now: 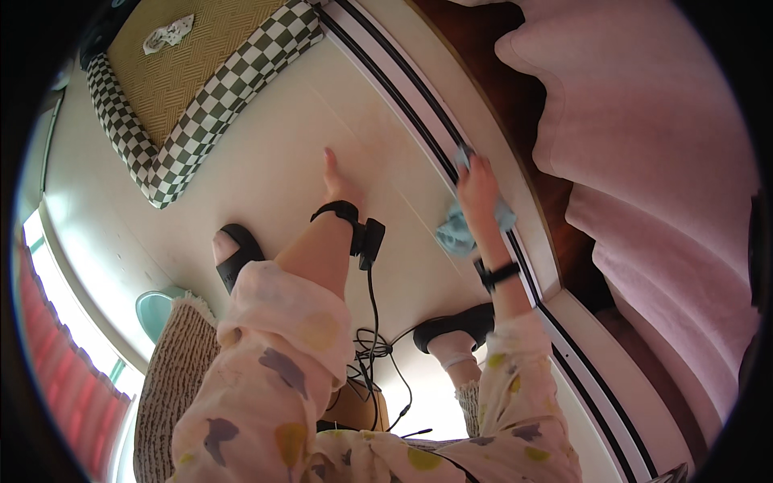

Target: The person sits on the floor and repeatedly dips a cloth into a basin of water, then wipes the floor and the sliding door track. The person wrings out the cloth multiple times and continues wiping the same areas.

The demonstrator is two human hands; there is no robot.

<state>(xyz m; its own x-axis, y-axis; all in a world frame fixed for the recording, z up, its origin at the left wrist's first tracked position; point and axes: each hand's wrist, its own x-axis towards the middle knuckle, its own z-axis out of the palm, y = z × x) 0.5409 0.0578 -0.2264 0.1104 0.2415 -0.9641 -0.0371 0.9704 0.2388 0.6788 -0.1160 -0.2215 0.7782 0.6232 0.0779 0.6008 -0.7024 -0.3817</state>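
Observation:
My right hand [478, 190] grips a light blue cloth [457, 232] over a white sliding-door track [386, 78] with dark grooves. One tip of the cloth shows at the fingertips, against a groove. The rest hangs in folds below the hand and across the track. My left hand [344, 184] is over the pale floor [290, 163], its thumb stretched away from the palm and no object seen in it. The other fingers are mostly hidden, so contact with the floor cannot be judged. A black strap with a small cabled device [369, 241] is around the left wrist.
A checkered bolster [223, 96] borders a woven mat [181, 78] with a crumpled patterned cloth [169, 33]. Pink curtains [640, 133] hang beyond the track. Coiled black cables [374, 347] lie between my feet in black slippers [241, 253]. A mint-green rounded object [154, 311] is at left.

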